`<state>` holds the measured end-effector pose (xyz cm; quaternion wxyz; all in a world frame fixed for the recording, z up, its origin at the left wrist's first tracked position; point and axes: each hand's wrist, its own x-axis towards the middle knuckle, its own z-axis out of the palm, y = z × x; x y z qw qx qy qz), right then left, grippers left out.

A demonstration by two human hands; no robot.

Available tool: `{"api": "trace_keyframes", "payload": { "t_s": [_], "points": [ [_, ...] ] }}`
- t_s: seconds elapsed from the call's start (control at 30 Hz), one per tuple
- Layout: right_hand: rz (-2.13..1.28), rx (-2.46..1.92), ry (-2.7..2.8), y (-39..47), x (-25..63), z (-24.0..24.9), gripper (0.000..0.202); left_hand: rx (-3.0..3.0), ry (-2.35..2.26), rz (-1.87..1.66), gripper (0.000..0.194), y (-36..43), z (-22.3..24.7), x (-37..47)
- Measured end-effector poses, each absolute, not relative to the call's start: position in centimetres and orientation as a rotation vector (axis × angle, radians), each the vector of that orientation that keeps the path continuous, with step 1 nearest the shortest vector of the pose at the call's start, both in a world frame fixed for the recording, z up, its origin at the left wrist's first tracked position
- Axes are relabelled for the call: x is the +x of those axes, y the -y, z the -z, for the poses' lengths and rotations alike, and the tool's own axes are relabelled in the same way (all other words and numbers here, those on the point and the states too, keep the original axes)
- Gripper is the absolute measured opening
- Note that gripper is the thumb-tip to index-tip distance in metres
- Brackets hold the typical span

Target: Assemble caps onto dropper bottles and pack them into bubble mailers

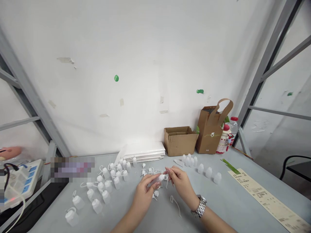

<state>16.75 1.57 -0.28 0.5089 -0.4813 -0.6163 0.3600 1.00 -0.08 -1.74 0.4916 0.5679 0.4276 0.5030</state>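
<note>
My left hand (pixel 143 191) grips a small white plastic bottle (pixel 161 177) between thumb and fingers, tilted with its top to the right. At that top, my right hand (pixel 181 183), with a metal watch on its wrist, has its fingertips pinched on a thin white cord, partly hidden by the fingers. Behind and below the hands lie white caps (pixel 156 193) with cords. One loose looped cord (pixel 176 204) rests in front of my right hand. Several capped bottles with cord loops (pixel 97 206) stand to the left; several bottles without cords (pixel 208 172) stand to the right.
At the back stand a stack of white flat sheets (pixel 142 150), an open cardboard box (pixel 181 144), a brown paper bag (pixel 209 136) and a red-capped bottle (pixel 233 127). A printed paper strip (pixel 269 199) lies right. A power strip (pixel 31 176) sits far left.
</note>
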Motion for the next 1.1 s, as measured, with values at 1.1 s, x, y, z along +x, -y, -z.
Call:
{"api": "trace_keyframes", "payload": {
  "t_s": [1.1],
  "points": [
    [-0.656, -1.240, 1.604, -1.12, 16.40, 0.37, 0.049, 1.539, -1.122, -1.222, 0.026, 0.00, 1.88, 0.81]
  ]
}}
